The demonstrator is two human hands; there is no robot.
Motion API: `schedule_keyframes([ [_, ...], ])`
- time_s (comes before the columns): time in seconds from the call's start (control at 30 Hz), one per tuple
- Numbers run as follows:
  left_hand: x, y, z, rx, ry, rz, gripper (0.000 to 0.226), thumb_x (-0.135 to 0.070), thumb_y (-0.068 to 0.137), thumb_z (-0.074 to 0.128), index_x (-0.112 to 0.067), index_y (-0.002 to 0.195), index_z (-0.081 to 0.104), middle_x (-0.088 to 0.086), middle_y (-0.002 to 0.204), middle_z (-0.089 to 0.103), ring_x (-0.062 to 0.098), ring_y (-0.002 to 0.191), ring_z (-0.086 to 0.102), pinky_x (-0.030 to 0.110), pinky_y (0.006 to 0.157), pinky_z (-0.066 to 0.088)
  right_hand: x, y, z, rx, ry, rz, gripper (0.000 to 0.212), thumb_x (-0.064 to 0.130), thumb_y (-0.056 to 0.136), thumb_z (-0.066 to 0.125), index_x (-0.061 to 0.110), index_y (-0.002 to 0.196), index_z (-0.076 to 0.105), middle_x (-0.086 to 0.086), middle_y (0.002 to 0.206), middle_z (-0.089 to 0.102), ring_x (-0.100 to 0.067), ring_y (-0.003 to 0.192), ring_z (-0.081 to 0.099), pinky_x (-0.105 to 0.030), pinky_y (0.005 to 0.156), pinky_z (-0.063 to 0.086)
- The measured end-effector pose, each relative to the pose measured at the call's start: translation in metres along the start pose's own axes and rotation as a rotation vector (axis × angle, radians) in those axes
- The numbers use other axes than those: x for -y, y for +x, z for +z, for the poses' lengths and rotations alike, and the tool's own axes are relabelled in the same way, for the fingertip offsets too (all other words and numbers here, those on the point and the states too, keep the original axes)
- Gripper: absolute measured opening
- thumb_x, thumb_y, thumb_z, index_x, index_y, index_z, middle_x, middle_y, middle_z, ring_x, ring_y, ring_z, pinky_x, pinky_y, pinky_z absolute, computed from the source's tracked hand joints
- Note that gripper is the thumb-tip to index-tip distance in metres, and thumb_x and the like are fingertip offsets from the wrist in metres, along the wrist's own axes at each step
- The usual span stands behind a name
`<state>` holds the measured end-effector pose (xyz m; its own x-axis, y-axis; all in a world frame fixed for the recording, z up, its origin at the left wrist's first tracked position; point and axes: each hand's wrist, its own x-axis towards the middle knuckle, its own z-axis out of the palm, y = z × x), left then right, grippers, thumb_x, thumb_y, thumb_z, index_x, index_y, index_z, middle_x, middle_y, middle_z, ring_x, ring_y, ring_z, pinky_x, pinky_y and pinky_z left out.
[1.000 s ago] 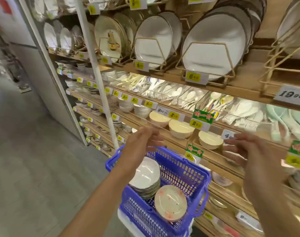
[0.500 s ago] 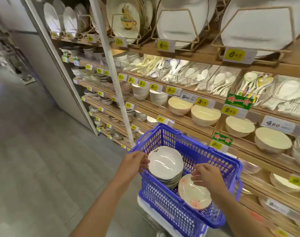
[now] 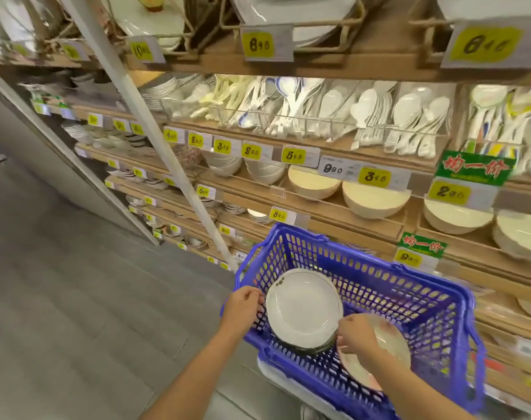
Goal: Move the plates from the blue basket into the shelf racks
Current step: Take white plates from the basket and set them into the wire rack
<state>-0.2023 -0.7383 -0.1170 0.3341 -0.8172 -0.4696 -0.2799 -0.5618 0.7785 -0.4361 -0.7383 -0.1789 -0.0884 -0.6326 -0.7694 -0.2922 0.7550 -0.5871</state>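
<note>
The stack of white plates (image 3: 303,307) sits in the blue basket (image 3: 409,301) near its left wall. A pink-flecked plate (image 3: 391,344) lies just beside the stack. The right hand (image 3: 355,334) curls its fingers onto the stack's right edge. The left hand (image 3: 243,307) is curled at the stack's left edge; whether it grips plates or the basket wall, I cannot tell.

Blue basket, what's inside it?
A stack of white plates and a single plate beside it, partly covered by the right hand. The stack's lower plates show only their edges.
</note>
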Motion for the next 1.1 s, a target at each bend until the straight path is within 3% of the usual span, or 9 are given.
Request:
schedule_keyframes([
  [0.07,0.003,0.019,0.006,0.027,0.148,0.02,0.021,-0.012,0.093,0.046,-0.018,0.084,0.064,0.002,0.084,0.067,0.023,0.079,0.062,0.034,0.072,0.052,-0.004,0.006,0.005,-0.144,-0.251,-0.061,0.014,0.014,0.093,0.047,0.01,0.085,0.058,-0.016,0.091,0.068,-0.031,0.083,0.065,-0.039,0.079,0.053],
  [0.17,0.008,0.045,0.018,0.086,0.338,0.032,0.013,-0.017,0.092,0.047,-0.02,0.09,0.06,0.0,0.086,0.06,0.028,0.089,0.06,0.034,0.073,0.045,-0.008,0.013,0.016,-0.158,-0.362,-0.071,0.022,0.014,0.095,0.044,0.005,0.11,0.058,-0.016,0.112,0.064,-0.033,0.104,0.06,-0.032,0.078,0.044],
  [0.27,0.011,0.072,0.032,0.171,0.464,0.064,0.009,-0.014,0.091,0.049,-0.016,0.083,0.049,0.009,0.086,0.06,0.029,0.086,0.057,0.037,0.074,0.042,-0.007,0.02,0.024,-0.157,-0.315,-0.023,0.027,0.011,0.091,0.047,0.005,0.116,0.055,-0.017,0.116,0.062,-0.033,0.107,0.057,-0.032,0.079,0.041],
  [0.3,0.011,0.082,0.036,0.21,0.492,0.072,0.003,-0.014,0.091,0.051,-0.013,0.09,0.053,0.01,0.092,0.063,0.029,0.09,0.059,0.037,0.078,0.044,-0.006,0.022,0.027,-0.155,-0.301,-0.009,0.029,0.011,0.09,0.047,0.006,0.118,0.054,-0.017,0.118,0.062,-0.033,0.107,0.056,-0.032,0.08,0.041],
  [0.4,0.01,0.111,0.049,0.311,0.566,0.053,0.035,-0.018,0.091,0.056,-0.008,0.124,0.053,0.014,0.124,0.061,0.033,0.116,0.056,0.036,0.093,0.043,-0.003,0.027,0.036,-0.185,-0.268,0.059,0.035,0.013,0.09,0.046,0.005,0.124,0.052,-0.017,0.121,0.061,-0.034,0.109,0.056,-0.034,0.087,0.046],
  [0.6,0.01,0.145,0.072,0.516,0.684,0.036,0.041,-0.013,0.09,0.052,0.0,0.128,0.049,0.021,0.13,0.054,0.036,0.119,0.052,0.039,0.099,0.043,0.009,0.031,0.051,-0.345,-0.167,0.203,0.034,0.017,0.09,0.049,0.001,0.12,0.053,-0.018,0.12,0.06,-0.035,0.107,0.058,-0.036,0.086,0.047],
  [0.9,0.003,0.147,0.079,0.486,0.764,-0.055,0.054,-0.024,0.091,0.049,0.006,0.136,0.042,0.023,0.143,0.035,0.038,0.128,0.043,0.039,0.105,0.038,0.02,0.036,0.06,-0.436,0.125,0.352,0.038,0.023,0.087,0.054,0.002,0.12,0.052,-0.019,0.117,0.061,-0.036,0.108,0.059,-0.041,0.089,0.05],
  [1.0,-0.001,0.147,0.076,0.467,0.74,-0.056,0.056,-0.024,0.09,0.053,0.004,0.136,0.041,0.022,0.142,0.04,0.038,0.128,0.043,0.041,0.104,0.04,0.021,0.033,0.062,-0.475,0.319,0.331,0.03,0.019,0.085,0.057,0.01,0.113,0.048,-0.014,0.111,0.059,-0.035,0.105,0.059,-0.049,0.092,0.051],
  [1.1,-0.008,0.147,0.066,0.487,0.664,-0.051,0.058,-0.024,0.089,0.056,-0.002,0.139,0.035,0.018,0.134,0.051,0.038,0.12,0.051,0.042,0.094,0.046,0.024,0.024,0.063,-0.485,0.44,0.298,0.027,0.018,0.085,0.06,0.007,0.109,0.055,-0.012,0.103,0.061,-0.031,0.095,0.061,-0.041,0.08,0.052],
])
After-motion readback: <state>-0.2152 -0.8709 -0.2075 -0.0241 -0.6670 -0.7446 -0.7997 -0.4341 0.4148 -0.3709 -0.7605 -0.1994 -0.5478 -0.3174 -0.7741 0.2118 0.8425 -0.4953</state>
